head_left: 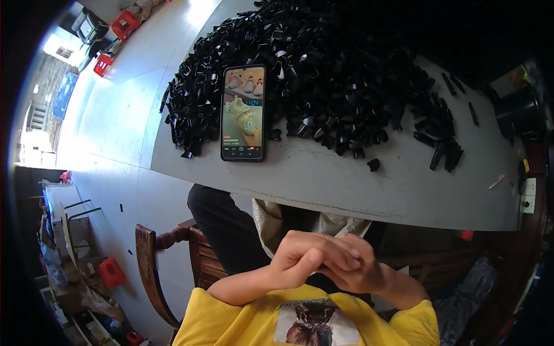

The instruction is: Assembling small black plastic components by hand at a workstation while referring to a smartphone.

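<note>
My left hand and my right hand are clasped together in front of my chest, just short of the table edge. The left fingers wrap over the right hand, with the left thumb lying along the near side. Beneath them the right fingers curl in, partly covered; whether anything lies between the palms is hidden. On the table a lit smartphone, showing pictures of shoes, lies face up against a large heap of small, shiny, curved black plastic pieces. Neither hand touches the phone or the heap.
Longer black pieces lie at the heap's right end on the grey table. A dark round container and a white socket strip stand at far right. A wooden chair is at left, with red stools beyond.
</note>
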`<action>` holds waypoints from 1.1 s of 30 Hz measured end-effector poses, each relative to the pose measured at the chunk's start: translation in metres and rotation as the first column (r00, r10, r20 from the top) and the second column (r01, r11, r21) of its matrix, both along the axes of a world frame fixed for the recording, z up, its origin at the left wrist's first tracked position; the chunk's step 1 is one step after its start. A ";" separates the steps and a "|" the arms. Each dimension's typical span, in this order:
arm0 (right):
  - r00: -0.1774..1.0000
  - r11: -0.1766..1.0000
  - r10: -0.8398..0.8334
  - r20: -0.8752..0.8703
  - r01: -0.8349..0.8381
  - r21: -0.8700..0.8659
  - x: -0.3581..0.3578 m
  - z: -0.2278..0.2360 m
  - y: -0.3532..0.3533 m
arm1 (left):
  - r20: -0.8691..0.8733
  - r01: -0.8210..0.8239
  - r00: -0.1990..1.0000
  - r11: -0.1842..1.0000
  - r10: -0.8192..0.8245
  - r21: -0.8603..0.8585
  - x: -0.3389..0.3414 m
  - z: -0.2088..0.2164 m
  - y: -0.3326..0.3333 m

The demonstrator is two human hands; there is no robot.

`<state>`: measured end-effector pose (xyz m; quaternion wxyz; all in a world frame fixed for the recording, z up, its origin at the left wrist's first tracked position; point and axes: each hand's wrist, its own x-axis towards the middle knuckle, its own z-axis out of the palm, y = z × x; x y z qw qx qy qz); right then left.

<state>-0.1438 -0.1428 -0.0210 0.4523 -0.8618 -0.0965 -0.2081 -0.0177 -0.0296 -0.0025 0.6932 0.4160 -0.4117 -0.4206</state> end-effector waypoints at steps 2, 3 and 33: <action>0.999 0.996 -0.034 0.041 0.038 -0.081 0.005 0.002 0.008 | 0.016 0.000 1.000 1.000 0.001 -0.006 -0.001 0.003 0.001; 0.998 0.996 -0.034 0.046 0.038 -0.080 0.005 -0.001 0.009 | 0.037 -0.001 0.999 1.000 0.002 -0.012 0.000 0.005 0.002; 0.394 0.289 -0.919 -0.008 0.661 -0.692 0.007 -0.039 -0.141 | 0.992 -0.399 0.112 0.917 0.056 -0.007 0.006 -0.049 -0.106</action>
